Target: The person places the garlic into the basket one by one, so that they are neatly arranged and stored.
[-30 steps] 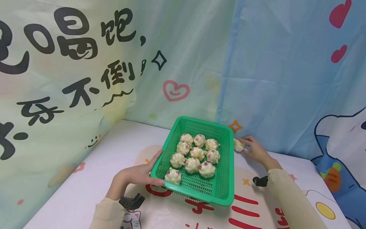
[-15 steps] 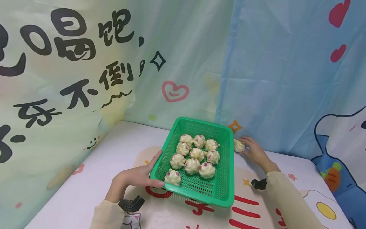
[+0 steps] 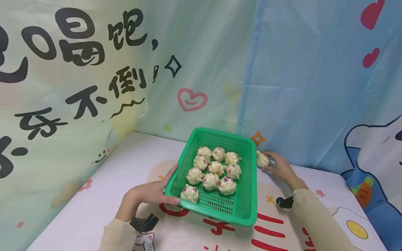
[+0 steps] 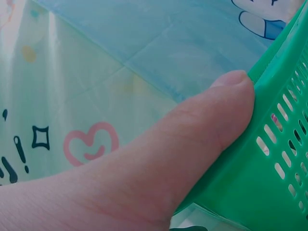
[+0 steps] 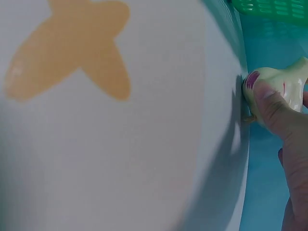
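In the head view, a green plastic basket (image 3: 248, 219) stands on the table with several white garlic bulbs (image 3: 210, 181) streaked purple inside it. My left hand (image 3: 150, 192) grips its front left corner, thumb on the front rim and fingers along the left side. The left wrist view shows the thumb (image 4: 211, 113) against the rim; the other fingers are hidden there. Just right of the basket, my right hand (image 3: 280, 169) pinches another garlic bulb (image 3: 262, 159) between thumb and fingers. That bulb (image 5: 284, 86) is close to the table's back edge in the right wrist view.
The table (image 3: 147, 150) has a printed white cover. Behind it hangs a printed cloth (image 3: 298, 87), close to the basket's far side and my right hand. Black wrist cameras (image 3: 145, 223) sit on both wrists.
The garlic bulb in my right hand has turned, its stem end now pointing up and leftward. The hand has dropped slightly. My left hand and the basket stay in place.
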A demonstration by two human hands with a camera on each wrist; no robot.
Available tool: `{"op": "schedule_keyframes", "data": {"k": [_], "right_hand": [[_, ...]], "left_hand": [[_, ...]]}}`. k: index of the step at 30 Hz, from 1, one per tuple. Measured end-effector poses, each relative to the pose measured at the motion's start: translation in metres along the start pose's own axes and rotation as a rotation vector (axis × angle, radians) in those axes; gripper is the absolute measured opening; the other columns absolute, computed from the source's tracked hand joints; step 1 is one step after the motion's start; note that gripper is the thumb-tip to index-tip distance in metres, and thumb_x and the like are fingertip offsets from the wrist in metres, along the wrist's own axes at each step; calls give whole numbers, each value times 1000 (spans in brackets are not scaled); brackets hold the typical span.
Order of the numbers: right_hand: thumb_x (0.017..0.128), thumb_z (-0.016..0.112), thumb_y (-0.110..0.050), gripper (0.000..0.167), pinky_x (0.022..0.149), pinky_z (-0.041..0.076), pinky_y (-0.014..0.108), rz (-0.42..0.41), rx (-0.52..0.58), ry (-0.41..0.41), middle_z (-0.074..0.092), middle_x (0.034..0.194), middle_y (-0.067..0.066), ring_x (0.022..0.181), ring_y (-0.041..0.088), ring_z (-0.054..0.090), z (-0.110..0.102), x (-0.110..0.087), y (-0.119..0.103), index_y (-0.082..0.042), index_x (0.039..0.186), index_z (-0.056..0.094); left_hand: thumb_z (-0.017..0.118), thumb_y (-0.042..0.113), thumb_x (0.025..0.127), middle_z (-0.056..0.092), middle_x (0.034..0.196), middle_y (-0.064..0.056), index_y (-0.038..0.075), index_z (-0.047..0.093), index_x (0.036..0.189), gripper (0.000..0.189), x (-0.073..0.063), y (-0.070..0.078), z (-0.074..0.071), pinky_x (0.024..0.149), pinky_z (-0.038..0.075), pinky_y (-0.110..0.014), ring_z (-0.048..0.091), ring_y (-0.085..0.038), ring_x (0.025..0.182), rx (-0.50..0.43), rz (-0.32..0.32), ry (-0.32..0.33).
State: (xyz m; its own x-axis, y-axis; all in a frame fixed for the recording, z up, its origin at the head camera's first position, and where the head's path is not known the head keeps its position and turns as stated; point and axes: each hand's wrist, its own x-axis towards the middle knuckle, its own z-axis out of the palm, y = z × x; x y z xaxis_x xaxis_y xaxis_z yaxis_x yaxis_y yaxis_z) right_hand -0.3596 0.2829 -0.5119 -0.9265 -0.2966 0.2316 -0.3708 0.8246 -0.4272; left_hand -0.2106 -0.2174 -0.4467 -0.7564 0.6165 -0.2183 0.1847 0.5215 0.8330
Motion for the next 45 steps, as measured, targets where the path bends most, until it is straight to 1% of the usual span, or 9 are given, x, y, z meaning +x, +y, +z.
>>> {"op": "schedule_keyframes", "data": {"k": [12,20,27,31,35,40,42,44,45], "right_hand": [[80,77,-17,58,91,42,57,-10,55,28,56,128,20,116,40,51,0,-10,-3,-6,132,53],[80,77,-21,64,90,43,58,-18,51,34,54,130,20,115,40,52,3,-15,-3,-7,137,52],[80,77,-23,64,87,45,56,-5,51,25,55,123,19,110,40,54,1,-21,-7,-5,136,52],[78,78,-22,62,85,47,55,-16,47,40,57,116,19,106,39,56,0,-24,-8,-3,132,56],[74,82,-21,61,88,47,55,-18,83,67,57,112,19,104,38,55,1,-28,-8,-1,127,59],[73,82,-19,59,91,47,49,16,176,62,54,114,17,104,30,53,3,-33,-6,1,123,59],[73,82,-18,59,92,46,47,27,206,49,54,117,18,107,31,52,3,-34,-6,3,123,58],[73,82,-19,60,92,47,45,44,212,38,55,120,19,110,33,54,2,-36,-8,1,124,57],[74,82,-18,61,92,46,46,51,216,26,56,123,20,112,35,54,2,-37,-8,1,126,56]], "left_hand": [[67,50,83,33,151,-16,29,-22,149,113,2,-1,0,100,39,-43,51,-17,118,7,-5,7],[67,50,84,33,151,-14,30,-22,149,112,2,-1,0,98,41,-41,52,-16,117,5,5,4],[67,54,81,39,147,-16,30,-20,150,114,0,3,0,98,41,-42,55,-16,110,13,-23,9],[68,55,81,39,147,-18,30,-19,150,114,0,4,0,99,40,-43,55,-17,110,27,-34,18],[68,55,80,46,141,-18,31,-19,150,114,-1,3,1,99,39,-44,54,-18,110,39,-43,26],[68,56,80,40,146,-17,31,-18,150,114,-1,3,0,101,38,-44,53,-19,113,47,-42,27],[67,56,80,33,150,-17,31,-18,150,114,-1,4,0,102,37,-44,51,-19,116,48,-34,24],[67,56,80,32,151,-17,31,-18,150,114,-1,4,0,102,37,-45,51,-19,115,52,-31,25],[67,57,80,35,149,-17,31,-18,150,114,-2,4,0,102,38,-44,52,-19,114,54,-34,27]]}}
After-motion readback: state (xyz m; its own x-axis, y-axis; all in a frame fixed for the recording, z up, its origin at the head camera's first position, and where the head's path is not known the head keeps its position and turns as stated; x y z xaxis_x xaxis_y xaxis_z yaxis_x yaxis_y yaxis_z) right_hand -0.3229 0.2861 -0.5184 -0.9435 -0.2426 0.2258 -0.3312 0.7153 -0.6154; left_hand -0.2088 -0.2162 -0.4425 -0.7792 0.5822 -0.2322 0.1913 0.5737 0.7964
